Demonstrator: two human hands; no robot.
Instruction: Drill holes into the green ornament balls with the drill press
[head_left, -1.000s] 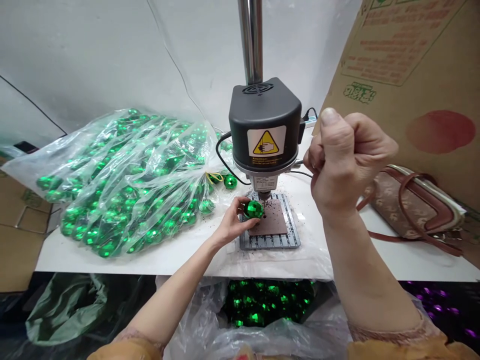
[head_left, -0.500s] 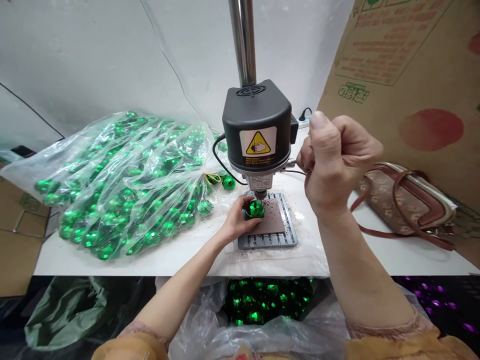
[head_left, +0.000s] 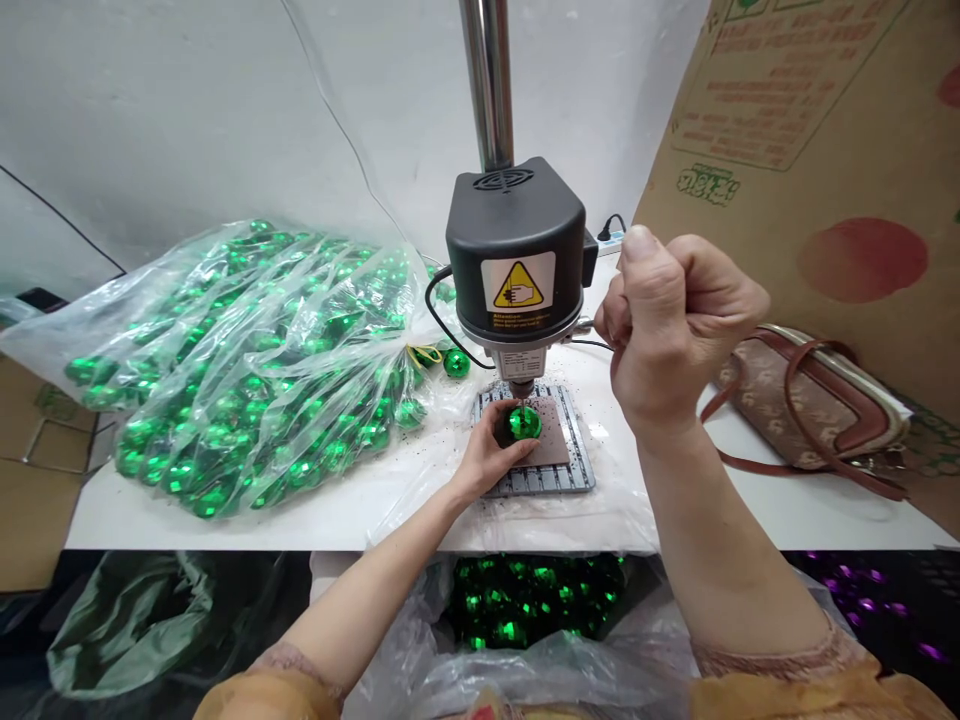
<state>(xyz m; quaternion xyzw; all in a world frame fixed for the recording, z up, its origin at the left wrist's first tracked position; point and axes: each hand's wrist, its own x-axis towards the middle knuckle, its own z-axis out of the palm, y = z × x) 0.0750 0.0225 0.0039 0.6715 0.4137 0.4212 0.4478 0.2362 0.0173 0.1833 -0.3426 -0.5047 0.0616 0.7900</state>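
A shiny green faceted ball (head_left: pixel 524 423) is held between the thumb and fingers of my left hand (head_left: pixel 492 447), right under the chuck of a black drill press (head_left: pixel 516 245). Below the ball lies a brownish square pad (head_left: pixel 553 440) on the grey slotted base plate (head_left: pixel 583 470), with dark crumbs scattered about. My right hand (head_left: pixel 670 325) is closed in a fist at the right side of the drill head, by a metal lever (head_left: pixel 583 326); whatever its fingers wrap round is mostly hidden.
Left on the white table (head_left: pixel 300 525) lies a clear bag (head_left: pixel 247 370) full of green balls, with a loose ball (head_left: pixel 457 362) beside it. A handbag (head_left: pixel 817 405) and a cardboard sheet (head_left: pixel 787 200) stand right. More green balls (head_left: pixel 536 600) fill an open bag below the table edge.
My left hand has moved slightly right with the green ball, which now sits more directly under the chuck. My right hand has barely moved.
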